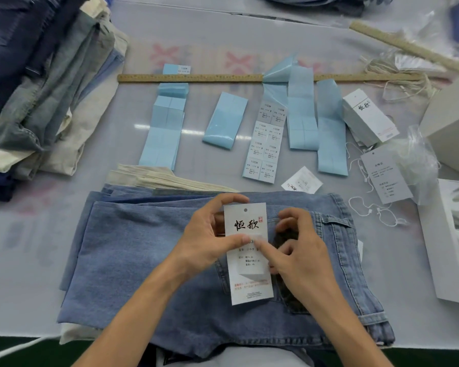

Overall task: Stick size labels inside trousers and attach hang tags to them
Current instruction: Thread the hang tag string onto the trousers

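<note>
A white hang tag (pixel 247 282) with black brush characters stands over folded light-blue jeans (pixel 133 255) near the table's front edge. My left hand (pixel 210 239) grips the tag, fingers over its top edge and thumb on its face. My right hand (pixel 300 250) presses its index fingertip onto a small printed label (pixel 251 258) on the tag's middle; its other fingers are curled beside the tag. Behind the jeans lies a sheet of printed size labels (pixel 265 144), and a stack of hang tags (pixel 368 117) sits to the right.
Blue label backing strips (pixel 164 133) lie across the middle of the table, under a long wooden ruler (pixel 191 78). Stacked trousers (pixel 37 83) fill the far left. A loose grey tag (pixel 384 176), white strings (pixel 376 210) and white boxes (pixel 451 123) sit on the right.
</note>
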Demonstrator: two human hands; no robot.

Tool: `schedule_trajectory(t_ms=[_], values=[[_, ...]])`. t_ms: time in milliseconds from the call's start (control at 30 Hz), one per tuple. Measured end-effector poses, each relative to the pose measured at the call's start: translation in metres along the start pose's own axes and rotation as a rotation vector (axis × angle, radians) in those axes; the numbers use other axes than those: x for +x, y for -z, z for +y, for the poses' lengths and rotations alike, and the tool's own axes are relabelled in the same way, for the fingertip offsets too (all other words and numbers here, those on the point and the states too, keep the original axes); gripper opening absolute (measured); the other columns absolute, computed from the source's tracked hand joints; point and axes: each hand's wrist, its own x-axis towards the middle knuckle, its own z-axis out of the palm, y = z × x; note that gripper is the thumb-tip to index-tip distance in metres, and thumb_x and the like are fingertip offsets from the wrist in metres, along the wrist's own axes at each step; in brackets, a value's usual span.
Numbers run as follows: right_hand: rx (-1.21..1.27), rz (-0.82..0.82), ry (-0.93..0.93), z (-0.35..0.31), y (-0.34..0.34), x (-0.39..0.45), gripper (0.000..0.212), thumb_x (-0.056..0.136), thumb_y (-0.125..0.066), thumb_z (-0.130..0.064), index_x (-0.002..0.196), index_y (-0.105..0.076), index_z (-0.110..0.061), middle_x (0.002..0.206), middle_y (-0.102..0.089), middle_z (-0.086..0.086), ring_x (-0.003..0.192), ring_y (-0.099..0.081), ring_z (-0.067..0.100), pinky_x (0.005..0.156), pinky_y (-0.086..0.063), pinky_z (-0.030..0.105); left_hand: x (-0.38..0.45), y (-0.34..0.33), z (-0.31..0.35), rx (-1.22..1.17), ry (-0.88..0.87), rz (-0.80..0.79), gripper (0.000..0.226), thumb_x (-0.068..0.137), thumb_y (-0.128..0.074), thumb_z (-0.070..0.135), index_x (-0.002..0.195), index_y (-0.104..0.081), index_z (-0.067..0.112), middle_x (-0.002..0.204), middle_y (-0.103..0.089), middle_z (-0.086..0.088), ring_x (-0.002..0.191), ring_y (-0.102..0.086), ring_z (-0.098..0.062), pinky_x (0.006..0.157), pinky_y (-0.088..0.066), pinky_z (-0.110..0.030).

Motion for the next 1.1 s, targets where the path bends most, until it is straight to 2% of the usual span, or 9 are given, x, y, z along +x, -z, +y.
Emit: schedule_trajectory(t_ms=[100, 200, 300, 533, 633, 700, 767, 867, 1100], values=[[0.156, -0.155, 0.000, -0.005, 0.007, 0.003, 0.019, 0.086, -0.078, -0.035, 0.099, -0.070, -0.046, 0.082, -0.073, -0.014, 0.063, -0.066, 0.006, 0.053, -0.053, 0.020, -0.001, 0.003, 0.006, -0.015, -0.012, -0.024, 0.062, 0.080, -0.086, 0.011, 0.131, -0.057, 0.033, 0.101, -0.078, -0.012, 0.094, -0.076, -0.027, 0.073, -0.062, -0.033], [0.212, -0.047, 0.071, -0.009, 0.006, 0.000, 0.011, 0.091, -0.076, -0.024, 0.096, -0.076, -0.034, 0.088, -0.076, -0.013, 0.079, -0.072, 0.009, 0.068, -0.058, 0.025, 0.002, -0.004, 0.008, -0.122, 0.011, 0.004, 0.054, 0.079, -0.085, 0.017, 0.126, -0.061, 0.029, 0.105, -0.078, -0.012, 0.098, -0.075, -0.027, 0.078, -0.061, -0.030], [0.322, 0.040, 0.040, -0.010, 0.005, -0.002, 0.009, 0.094, -0.073, -0.020, 0.097, -0.074, -0.029, 0.090, -0.076, -0.009, 0.081, -0.072, 0.012, 0.072, -0.060, 0.033, 0.006, -0.018, 0.003, -0.107, 0.047, 0.057, 0.031, 0.075, -0.084, 0.018, 0.104, -0.074, 0.022, 0.105, -0.078, -0.007, 0.100, -0.075, -0.026, 0.077, -0.060, -0.025], [0.286, -0.168, 0.084, 0.001, 0.029, -0.002, 0.044, 0.091, -0.073, -0.022, 0.126, -0.058, -0.043, 0.104, -0.074, -0.015, 0.099, -0.071, 0.007, 0.081, -0.059, 0.025, 0.025, -0.038, -0.004, -0.121, 0.008, 0.203, 0.022, 0.075, -0.079, 0.022, 0.095, -0.076, 0.028, 0.103, -0.078, -0.007, 0.093, -0.076, -0.023, 0.073, -0.062, -0.029], [0.334, 0.188, 0.091, 0.030, 0.070, 0.029, 0.027, 0.090, -0.070, -0.037, 0.117, -0.067, -0.039, 0.090, -0.074, -0.004, 0.083, -0.071, 0.013, 0.070, -0.058, 0.025, 0.037, -0.044, -0.007, -0.125, 0.057, 0.210, 0.025, 0.073, -0.078, 0.021, 0.098, -0.074, 0.021, 0.102, -0.079, -0.006, 0.090, -0.076, -0.022, 0.068, -0.062, -0.027], [0.413, 0.598, -0.046, 0.070, 0.099, 0.062, 0.008, 0.095, -0.068, -0.026, 0.098, -0.073, -0.031, 0.080, -0.072, -0.001, 0.076, -0.069, 0.018, 0.065, -0.057, 0.027, 0.045, -0.048, -0.010, -0.081, 0.076, 0.139, 0.029, 0.074, -0.078, 0.017, 0.102, -0.071, 0.015, 0.099, -0.079, -0.005, 0.088, -0.077, -0.022, 0.066, -0.061, -0.026], [0.353, 0.783, -0.271, 0.115, 0.118, 0.093, 0.011, 0.096, -0.066, -0.015, 0.090, -0.070, -0.024, 0.083, -0.071, 0.000, 0.086, -0.069, 0.027, 0.073, -0.059, 0.039, 0.047, -0.052, -0.015, -0.033, 0.098, 0.096, 0.030, 0.074, -0.076, 0.014, 0.103, -0.070, 0.011, 0.097, -0.079, -0.005, 0.085, -0.077, -0.022, 0.064, -0.061, -0.025], [0.179, 0.724, -0.464, 0.169, 0.131, 0.123, 0.002, 0.092, -0.070, -0.020, 0.090, -0.068, -0.019, 0.088, -0.070, 0.000, 0.093, -0.069, 0.029, 0.072, -0.052, 0.034, 0.052, -0.054, -0.025, -0.008, 0.117, 0.058, 0.035, 0.072, -0.077, 0.014, 0.107, -0.070, 0.009, 0.097, -0.079, -0.007, 0.087, -0.077, -0.025, 0.065, -0.062, -0.027], [-0.109, 0.683, -0.482, 0.199, 0.121, 0.150, 0.014, 0.094, -0.060, -0.006, 0.088, -0.065, -0.017, 0.109, -0.066, 0.006, 0.101, -0.062, 0.027, 0.087, -0.052, 0.038, 0.066, -0.045, -0.028, 0.037, 0.159, 0.019, 0.038, 0.069, -0.080, 0.014, 0.105, -0.070, 0.007, 0.096, -0.079, -0.013, 0.085, -0.077, -0.032, 0.062, -0.063, -0.032]])
